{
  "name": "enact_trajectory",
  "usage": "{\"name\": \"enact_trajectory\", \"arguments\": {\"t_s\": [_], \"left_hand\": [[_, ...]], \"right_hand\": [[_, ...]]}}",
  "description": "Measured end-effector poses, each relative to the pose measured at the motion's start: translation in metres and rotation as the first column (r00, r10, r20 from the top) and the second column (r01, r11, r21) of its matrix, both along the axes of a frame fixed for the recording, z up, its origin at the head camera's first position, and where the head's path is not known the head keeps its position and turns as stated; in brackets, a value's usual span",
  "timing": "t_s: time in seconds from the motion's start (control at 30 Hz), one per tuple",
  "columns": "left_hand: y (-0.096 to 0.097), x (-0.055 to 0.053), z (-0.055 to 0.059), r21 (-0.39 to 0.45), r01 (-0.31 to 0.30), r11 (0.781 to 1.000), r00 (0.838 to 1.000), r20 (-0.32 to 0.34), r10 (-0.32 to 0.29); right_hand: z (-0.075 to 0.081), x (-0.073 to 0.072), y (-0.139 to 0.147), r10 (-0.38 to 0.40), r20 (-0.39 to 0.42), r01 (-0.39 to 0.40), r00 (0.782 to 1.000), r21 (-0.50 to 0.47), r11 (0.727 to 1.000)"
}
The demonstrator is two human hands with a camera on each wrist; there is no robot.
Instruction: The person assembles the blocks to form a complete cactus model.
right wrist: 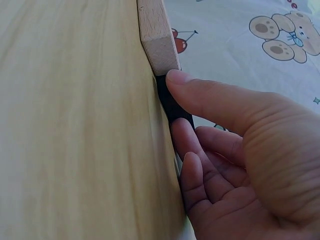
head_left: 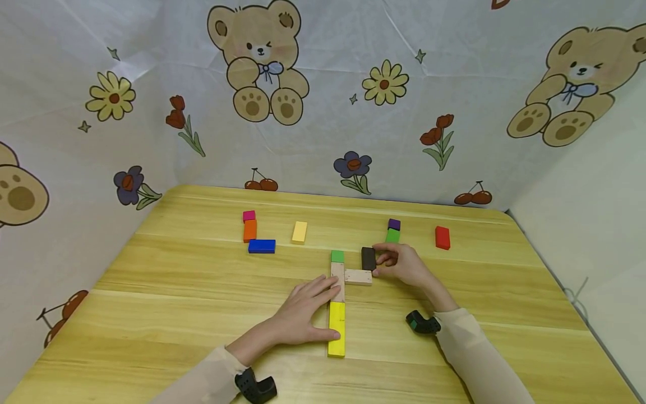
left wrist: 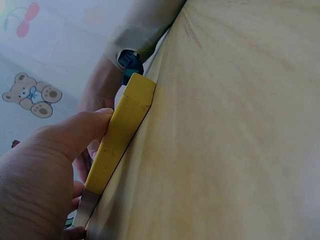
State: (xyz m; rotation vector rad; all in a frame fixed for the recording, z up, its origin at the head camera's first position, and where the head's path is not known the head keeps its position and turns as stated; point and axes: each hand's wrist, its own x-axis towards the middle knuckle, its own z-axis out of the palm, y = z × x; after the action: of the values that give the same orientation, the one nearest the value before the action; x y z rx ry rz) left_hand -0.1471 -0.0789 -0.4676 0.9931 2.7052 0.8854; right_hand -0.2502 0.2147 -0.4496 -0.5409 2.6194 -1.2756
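In the head view, we see the left hand [head_left: 303, 315] with its fingers spread and fairly straight, its grip wide and loose: the thumb rests on a long yellow block [head_left: 337, 320], the fingertips on the pale wooden column [head_left: 337, 270] beyond it. A small green block [head_left: 337, 256] caps that row on the counter [head_left: 202, 314]. A pale wooden crosspiece [head_left: 358, 277] juts to the right, and by its outer end lies the black block [head_left: 368, 258], pinched in the narrow grip of the right hand [head_left: 402, 265]. Farther back we find a blue block [head_left: 262, 246] and a red block [head_left: 442, 238].

In the left wrist view, we see the thumb pressed to the yellow block's side.

In the right wrist view, we see the thumb and a curled finger on the black block, right beside the crosspiece's end; whether those two pieces touch, we cannot tell.
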Motion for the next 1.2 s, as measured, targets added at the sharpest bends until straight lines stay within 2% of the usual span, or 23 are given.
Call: {"name": "enact_trajectory", "arguments": {"t_s": [0.2, 0.53, 0.63, 0.73, 0.87, 0.97, 1.1, 1.2], "left_hand": [[0.0, 0.0, 0.002, -0.016, -0.005, 1.0, 0.999, 0.037, 0.006], [0.001, 0.0, 0.002, -0.021, -0.009, 1.0, 0.999, 0.036, 0.009], [0.001, 0.0, 0.002, -0.02, -0.008, 1.0, 0.999, 0.035, 0.009], [0.0, 0.0, 0.002, -0.009, -0.006, 1.0, 1.0, 0.029, 0.006], [0.0, 0.0, 0.002, -0.006, -0.002, 1.0, 1.0, 0.018, 0.002], [0.0, -0.001, 0.002, -0.01, 0.0, 1.0, 1.0, 0.02, 0.001], [0.0, 0.0, 0.002, -0.007, 0.0, 1.0, 1.0, 0.023, 0.0], [0.0, 0.0, 0.002, -0.007, -0.001, 1.0, 1.0, 0.023, 0.001]], "right_hand": [[0.002, 0.001, 0.0, 0.002, 0.008, -0.002, 1.0, -0.009, 1.0], [0.004, 0.0, 0.004, 0.021, 0.009, -0.021, 1.0, -0.001, 1.0], [0.008, 0.0, 0.007, 0.016, 0.011, -0.016, 1.0, -0.014, 1.0], [0.016, -0.002, 0.013, 0.001, -0.021, -0.002, 1.0, -0.02, 1.0], [0.028, -0.007, 0.033, -0.072, -0.094, 0.071, 0.993, -0.02, 0.997], [0.036, -0.012, 0.055, -0.183, -0.116, 0.183, 0.976, -0.013, 0.983], [0.044, -0.019, 0.087, -0.315, -0.074, 0.316, 0.946, 0.002, 0.949], [0.045, -0.024, 0.107, -0.353, -0.013, 0.353, 0.935, -0.009, 0.936]]}}
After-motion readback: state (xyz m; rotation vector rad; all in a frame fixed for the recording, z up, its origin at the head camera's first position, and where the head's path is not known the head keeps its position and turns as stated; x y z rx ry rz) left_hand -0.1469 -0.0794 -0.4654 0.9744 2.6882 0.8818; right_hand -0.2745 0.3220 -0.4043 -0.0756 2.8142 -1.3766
